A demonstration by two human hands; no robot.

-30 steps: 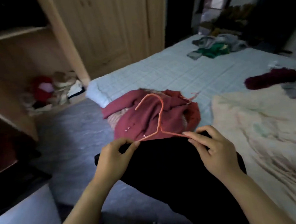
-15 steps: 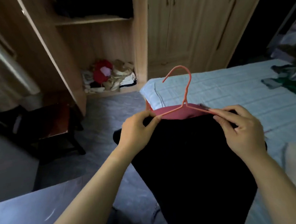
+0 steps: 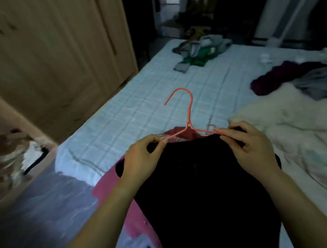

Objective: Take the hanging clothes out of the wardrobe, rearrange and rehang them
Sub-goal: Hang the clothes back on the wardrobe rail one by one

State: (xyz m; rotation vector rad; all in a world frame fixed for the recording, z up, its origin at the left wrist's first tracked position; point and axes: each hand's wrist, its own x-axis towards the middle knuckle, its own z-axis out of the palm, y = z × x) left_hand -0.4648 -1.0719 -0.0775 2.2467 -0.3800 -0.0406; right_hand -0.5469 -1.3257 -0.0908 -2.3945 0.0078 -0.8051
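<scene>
An orange wire hanger point(image 3: 188, 110) stands hook-up over the bed, with a black garment point(image 3: 205, 188) hanging from it toward me. My left hand point(image 3: 142, 159) pinches the hanger's left arm together with the black fabric. My right hand point(image 3: 246, 147) pinches the right arm and fabric the same way. A dark red garment point(image 3: 109, 186) lies under the black one at the bed's near corner. The wooden wardrobe point(image 3: 55, 53) stands at the left with its doors closed.
The light checked bed point(image 3: 157, 97) holds a grey and green clothes pile point(image 3: 200, 50) far back, a maroon garment point(image 3: 278, 76) at right and a cream blanket point(image 3: 293, 131). An open wardrobe compartment with piled items point(image 3: 9, 154) sits low at left. Grey floor point(image 3: 40, 217) lies beside the bed.
My view has swung from the open wardrobe back toward the bed. Both hands keep the same pinch on the hanger and the black garment.
</scene>
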